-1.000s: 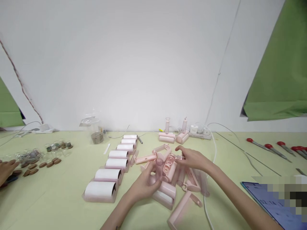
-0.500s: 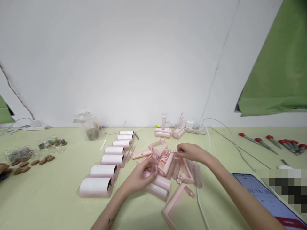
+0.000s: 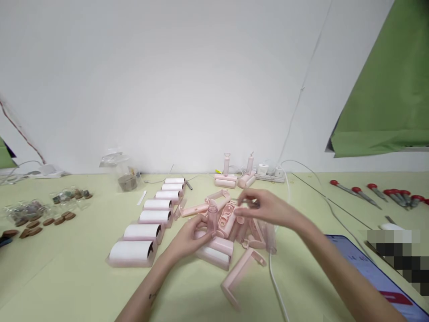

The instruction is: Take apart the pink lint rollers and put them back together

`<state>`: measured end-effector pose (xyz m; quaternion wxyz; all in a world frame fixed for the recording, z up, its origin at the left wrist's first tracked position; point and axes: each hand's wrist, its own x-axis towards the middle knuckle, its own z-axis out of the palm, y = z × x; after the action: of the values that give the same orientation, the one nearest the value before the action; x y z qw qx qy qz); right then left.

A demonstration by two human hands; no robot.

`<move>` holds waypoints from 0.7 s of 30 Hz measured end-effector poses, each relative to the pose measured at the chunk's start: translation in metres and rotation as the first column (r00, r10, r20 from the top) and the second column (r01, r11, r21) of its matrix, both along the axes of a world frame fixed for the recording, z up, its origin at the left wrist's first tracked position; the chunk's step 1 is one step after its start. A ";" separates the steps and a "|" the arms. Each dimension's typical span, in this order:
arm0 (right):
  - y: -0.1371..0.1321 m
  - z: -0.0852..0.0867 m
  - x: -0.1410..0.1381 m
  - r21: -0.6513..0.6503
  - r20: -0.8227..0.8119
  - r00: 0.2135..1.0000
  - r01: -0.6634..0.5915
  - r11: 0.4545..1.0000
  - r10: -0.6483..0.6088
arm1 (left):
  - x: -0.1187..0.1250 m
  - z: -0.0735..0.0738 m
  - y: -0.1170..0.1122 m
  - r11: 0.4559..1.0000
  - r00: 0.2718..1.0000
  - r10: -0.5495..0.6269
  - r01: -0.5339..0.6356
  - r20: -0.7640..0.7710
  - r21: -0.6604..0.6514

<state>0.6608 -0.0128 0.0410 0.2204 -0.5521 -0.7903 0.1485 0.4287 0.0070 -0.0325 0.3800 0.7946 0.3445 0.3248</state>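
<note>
My left hand point(image 3: 191, 235) is closed around an upright, see-through pink tube point(image 3: 212, 220) with a slotted round top. My right hand point(image 3: 266, 206) pinches something thin and greyish, blurred and largely covered by the fingers, just to the right of the tube. Between the hands lies an open pink housing point(image 3: 227, 220) with round moulded parts inside. Around it are loose pink shells and tubes, among them an L-shaped pink cover point(image 3: 239, 273) at the front. Below my left hand rests a pink roller-shaped case with a white part point(image 3: 214, 255).
To the left runs a row of white-topped pink cases point(image 3: 132, 251). Behind stand two pink bottle-like pieces beside a power strip point(image 3: 271, 177). A phone point(image 3: 365, 273) and several red-handled tools point(image 3: 367, 197) lie right; a white cable point(image 3: 276, 286) crosses the table. A clear bag point(image 3: 125, 179) sits back left.
My right hand has moved a little left and up, closer to the tube, and its fingers have shifted. My left hand still grips the tube, now held more upright.
</note>
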 end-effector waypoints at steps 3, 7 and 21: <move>-0.002 -0.023 -0.044 -0.016 -0.161 0.984 -0.076 0.997 0.073 | -0.014 -0.005 -0.001 0.999 0.996 0.043 -0.041 -0.075 0.029; 0.000 -0.044 -0.070 0.081 -0.131 0.990 -0.044 0.996 0.055 | -0.030 -0.024 -0.005 0.991 0.995 0.053 -0.062 -0.081 -0.116; -0.016 -0.006 -0.013 0.220 -0.532 0.807 -0.160 0.962 0.256 | 0.007 0.018 -0.009 0.675 0.778 0.259 0.277 0.572 -0.683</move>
<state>0.6475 -0.0286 0.0349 0.4675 -0.3746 -0.7573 0.2600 0.4356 -0.0019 -0.0140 0.7605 0.4182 0.2937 0.4006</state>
